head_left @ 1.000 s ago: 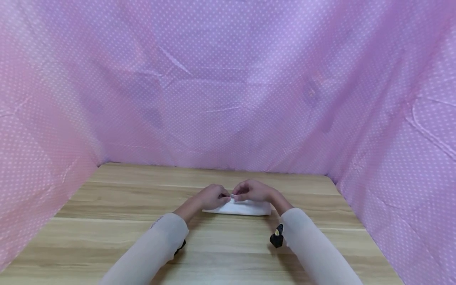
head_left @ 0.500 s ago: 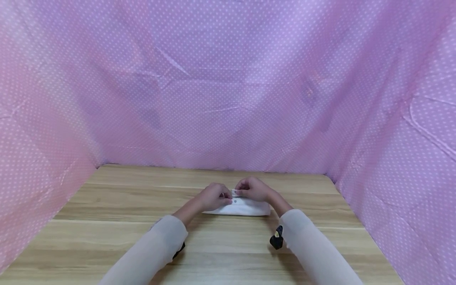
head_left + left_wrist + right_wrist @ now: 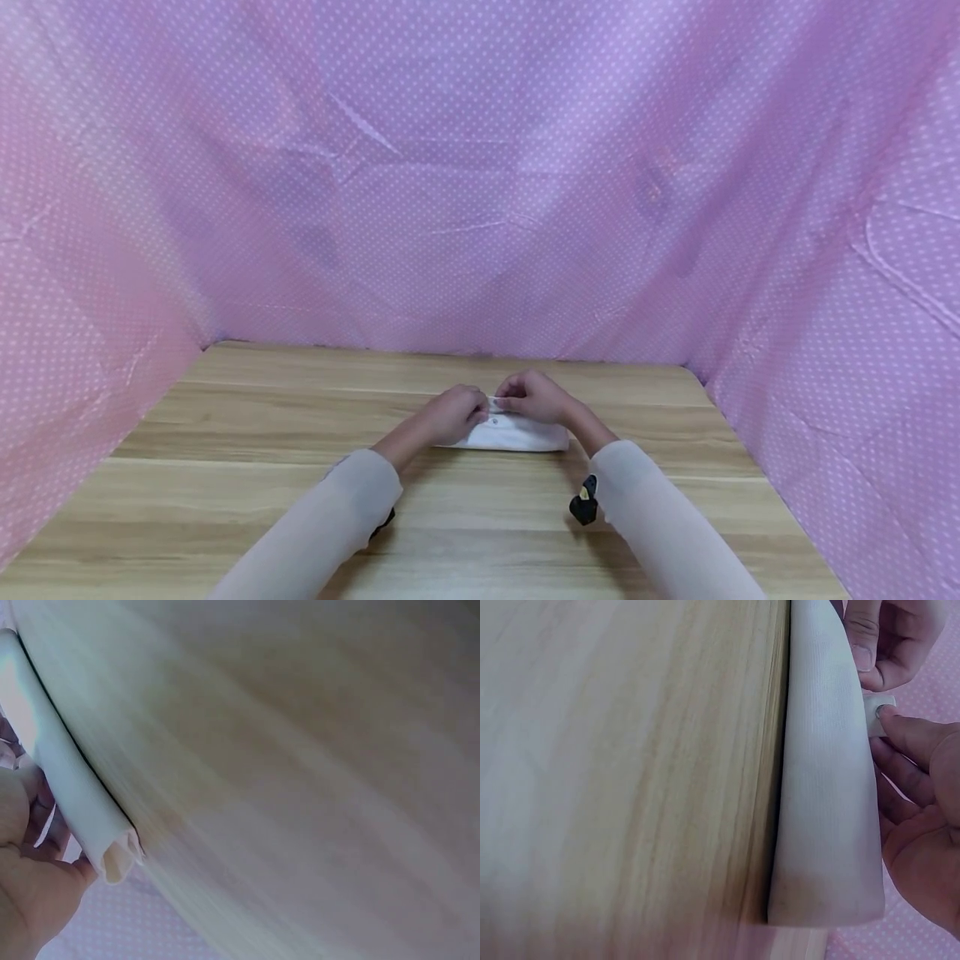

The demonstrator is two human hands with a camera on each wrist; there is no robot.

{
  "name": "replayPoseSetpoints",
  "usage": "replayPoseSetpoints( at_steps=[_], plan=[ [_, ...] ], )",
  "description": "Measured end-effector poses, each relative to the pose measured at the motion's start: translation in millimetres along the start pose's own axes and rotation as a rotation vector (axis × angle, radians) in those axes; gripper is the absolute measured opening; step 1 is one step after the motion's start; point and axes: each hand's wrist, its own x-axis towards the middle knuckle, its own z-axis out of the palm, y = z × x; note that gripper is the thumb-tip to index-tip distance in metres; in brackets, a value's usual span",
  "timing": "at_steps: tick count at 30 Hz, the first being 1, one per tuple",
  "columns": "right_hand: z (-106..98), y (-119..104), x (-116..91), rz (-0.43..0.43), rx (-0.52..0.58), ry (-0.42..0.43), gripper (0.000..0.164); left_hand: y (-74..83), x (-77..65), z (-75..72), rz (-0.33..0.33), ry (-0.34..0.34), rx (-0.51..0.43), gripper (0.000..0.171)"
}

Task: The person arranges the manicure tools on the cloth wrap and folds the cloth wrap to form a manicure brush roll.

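A white rolled or folded pouch of smooth material [image 3: 521,435] lies lengthwise on the table, its open, hollow end [image 3: 118,859] visible in the left wrist view. One round metal snap [image 3: 494,422] shows on its upper face. From the far edge sticks out a small white tab [image 3: 877,712] bearing a second snap. My right hand [image 3: 534,398] pinches this tab between thumb and fingers. Beside it my left hand [image 3: 456,414], fingers curled, holds the pouch near its far edge and covers part of its left side. What lies beneath the left fingertips is hidden.
A wood-grain table [image 3: 480,533] extends around the pouch. Pink dotted cloth [image 3: 480,208] hangs behind it and along both sides. Black wrist devices [image 3: 583,500] sit under the light sleeves.
The right hand has moved slightly away with the tab, and the snap on the pouch's face has come into sight. The left fingers have curled in closer to the pouch.
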Motion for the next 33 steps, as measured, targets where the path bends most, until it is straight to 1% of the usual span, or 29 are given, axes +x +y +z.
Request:
replayPoseSetpoints(
  at_steps=[3, 4, 7, 10, 16, 20, 25, 27, 33],
  plan=[
    [-0.3, 0.4, -0.2, -0.002, -0.011, 0.001, 0.011, 1.7, 0.4, 0.9, -0.022, -0.016, 0.04, 0.014],
    [-0.2, 0.6, -0.4, -0.003, -0.017, 0.002, 0.01, 2.3, 0.2, 1.1, -0.032, -0.02, 0.027, 0.015],
    [0.5, 1.9, -0.8, -0.008, -0.032, 0.0, 0.009, 2.6, -1.3, 1.6, -0.071, -0.028, -0.063, 0.022],
    [1.0, 2.8, -1.7, -0.027, -0.034, -0.005, 0.008, 1.2, -2.1, 1.3, -0.118, -0.038, -0.161, 0.025],
    [0.9, 2.1, -4.0, -0.04, -0.003, -0.016, 0.009, -0.5, -1.1, -3.3, -0.18, -0.068, -0.254, 0.014],
    [0.8, -0.3, -4.2, -0.05, 0.001, -0.028, 0.013, -0.8, -1.6, -5.7, -0.219, -0.072, -0.297, 0.012],
    [1.3, -3.6, -4.0, -0.038, 0.014, -0.051, 0.011, -4.2, -1.0, -3.1, -0.209, -0.022, -0.296, 0.011],
    [1.8, -4.9, -3.8, -0.03, 0.021, -0.057, 0.011, -5.7, -1.2, -2.3, -0.199, -0.015, -0.29, 0.011],
    [5.2, -8.7, -1.5, -0.055, 0.035, -0.091, 0.007, -8.5, -4.4, -5.4, -0.169, -0.015, -0.282, 0.012]
  ],
)
